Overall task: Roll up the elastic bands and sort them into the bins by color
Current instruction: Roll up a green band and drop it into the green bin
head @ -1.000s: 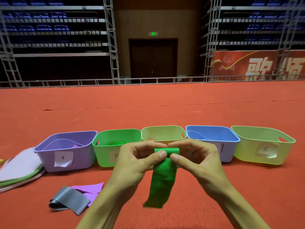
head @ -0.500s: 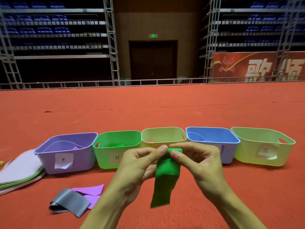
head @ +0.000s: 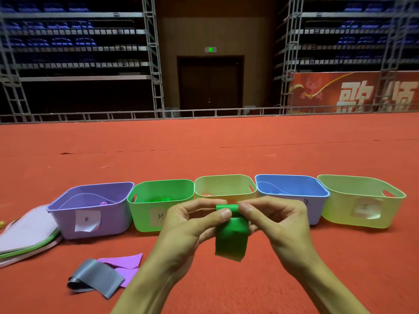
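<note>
A green elastic band [head: 231, 239] hangs in the air in front of me, its top end curled into a small roll. My left hand [head: 190, 225] pinches the roll from the left and my right hand [head: 274, 220] pinches it from the right. Behind the hands stands a row of bins: purple bin [head: 90, 209], green bin [head: 156, 200], pale yellow bin [head: 224, 184], blue bin [head: 292, 189] and yellow-green bin [head: 362, 200]. Loose on the red floor at the left lie a grey band [head: 95, 277] and a purple band [head: 122, 266].
A stack of flat white and green-edged sheets [head: 25, 234] lies at the far left beside the purple bin. Red carpet [head: 226, 150] stretches behind the bins to a metal rail and scaffolding.
The free tail of the green band has grown shorter as more of it is wound into the roll between my fingers. Both hands stay in place.
</note>
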### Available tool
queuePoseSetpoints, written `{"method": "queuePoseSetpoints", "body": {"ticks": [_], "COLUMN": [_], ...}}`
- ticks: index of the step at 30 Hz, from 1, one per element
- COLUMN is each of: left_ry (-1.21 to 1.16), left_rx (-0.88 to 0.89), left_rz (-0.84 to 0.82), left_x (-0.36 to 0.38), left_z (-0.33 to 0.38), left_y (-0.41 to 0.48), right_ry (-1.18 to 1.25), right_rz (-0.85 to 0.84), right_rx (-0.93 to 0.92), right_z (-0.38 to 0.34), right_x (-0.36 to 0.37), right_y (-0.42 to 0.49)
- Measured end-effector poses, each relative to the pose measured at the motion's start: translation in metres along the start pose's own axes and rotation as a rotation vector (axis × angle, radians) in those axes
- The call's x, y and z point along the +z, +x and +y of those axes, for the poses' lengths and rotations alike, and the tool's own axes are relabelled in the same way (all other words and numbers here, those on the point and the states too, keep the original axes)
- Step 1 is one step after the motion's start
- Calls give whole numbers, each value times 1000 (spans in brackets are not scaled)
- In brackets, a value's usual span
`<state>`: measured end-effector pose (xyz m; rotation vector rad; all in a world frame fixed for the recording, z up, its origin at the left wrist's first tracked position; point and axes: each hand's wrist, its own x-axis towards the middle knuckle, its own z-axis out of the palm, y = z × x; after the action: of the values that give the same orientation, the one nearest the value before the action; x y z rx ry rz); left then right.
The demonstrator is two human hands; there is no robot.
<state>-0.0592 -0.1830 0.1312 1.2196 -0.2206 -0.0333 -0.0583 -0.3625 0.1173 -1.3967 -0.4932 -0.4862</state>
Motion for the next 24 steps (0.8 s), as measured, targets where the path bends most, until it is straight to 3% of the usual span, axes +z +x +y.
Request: {"method": "queuePoseSetpoints", "body": {"ticks": [19,24], "left_ry": [-1,-28], "left_rx": [-21,-83], "left_rz": [28,-35], "left_x": [2,0], "left_z": [-7,-8], "left_y": [-2,-2], "right_ry": [8,-17], "right_rz": [-50,-20], "right_rx": [75,3], "right_z": [8,5], "right_x": [-6,-5], "right_y": [-5,-5]}}
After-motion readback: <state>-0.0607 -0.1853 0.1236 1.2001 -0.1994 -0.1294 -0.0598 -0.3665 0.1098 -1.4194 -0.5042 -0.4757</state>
